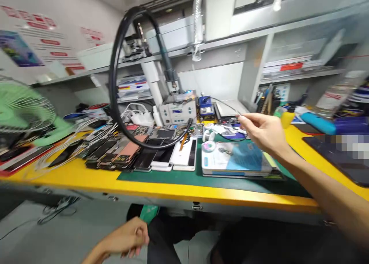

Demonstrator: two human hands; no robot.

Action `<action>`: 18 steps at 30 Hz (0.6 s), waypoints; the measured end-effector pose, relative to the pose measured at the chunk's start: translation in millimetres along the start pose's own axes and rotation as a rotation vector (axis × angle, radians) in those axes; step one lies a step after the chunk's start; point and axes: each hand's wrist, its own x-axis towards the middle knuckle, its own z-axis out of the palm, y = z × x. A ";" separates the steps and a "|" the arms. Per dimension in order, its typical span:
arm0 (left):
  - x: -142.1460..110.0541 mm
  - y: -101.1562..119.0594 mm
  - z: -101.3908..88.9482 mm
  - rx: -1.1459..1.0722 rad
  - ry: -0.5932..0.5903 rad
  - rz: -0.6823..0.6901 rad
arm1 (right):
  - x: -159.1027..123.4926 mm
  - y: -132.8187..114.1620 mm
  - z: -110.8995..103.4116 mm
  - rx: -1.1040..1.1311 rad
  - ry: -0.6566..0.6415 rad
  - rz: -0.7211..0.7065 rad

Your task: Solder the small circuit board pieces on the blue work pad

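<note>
My right hand (263, 131) reaches over the bench, thumb and fingers pinched at a thin black cable (225, 102). That cable runs to the small blue soldering station (205, 107) at the back. Beneath the hand lies a thick blue and white book or box (235, 158), with a spool (208, 146) on its corner. My left hand (131, 235) hangs below the table edge by my leg. Its fingers are curled, and whatever may be inside them is hidden.
A black hose (113, 70) loops high over the bench from a hot-air station (178, 112). Phones (184, 154) and circuit boards (115, 150) cover the left of the green mat (173, 181). A green fan (25, 106) stands far left; a dark tablet (334, 156) lies right.
</note>
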 end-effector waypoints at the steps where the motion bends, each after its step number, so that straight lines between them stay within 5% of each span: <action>1: -8.2 13.8 1.2 0.041 -0.054 0.021 | 1.2 -12.0 -1.9 -0.002 0.018 0.016; 3: -27.7 51.7 -0.8 0.095 -0.074 0.114 | 2.3 -26.4 -7.5 0.005 0.033 0.043; 6: -48.4 132.0 -10.2 0.308 0.130 0.368 | 8.0 -29.4 -11.9 0.002 -0.016 0.056; 11: -14.0 261.0 -20.4 0.592 0.523 0.700 | 17.8 2.0 -13.7 -0.073 0.007 0.035; 14: 28.4 299.4 -21.1 0.675 0.595 0.746 | 14.1 20.4 -16.9 -0.131 0.074 0.011; 18: 62.7 312.8 -21.8 0.776 0.546 0.766 | 5.5 24.5 -18.6 -0.185 0.103 -0.032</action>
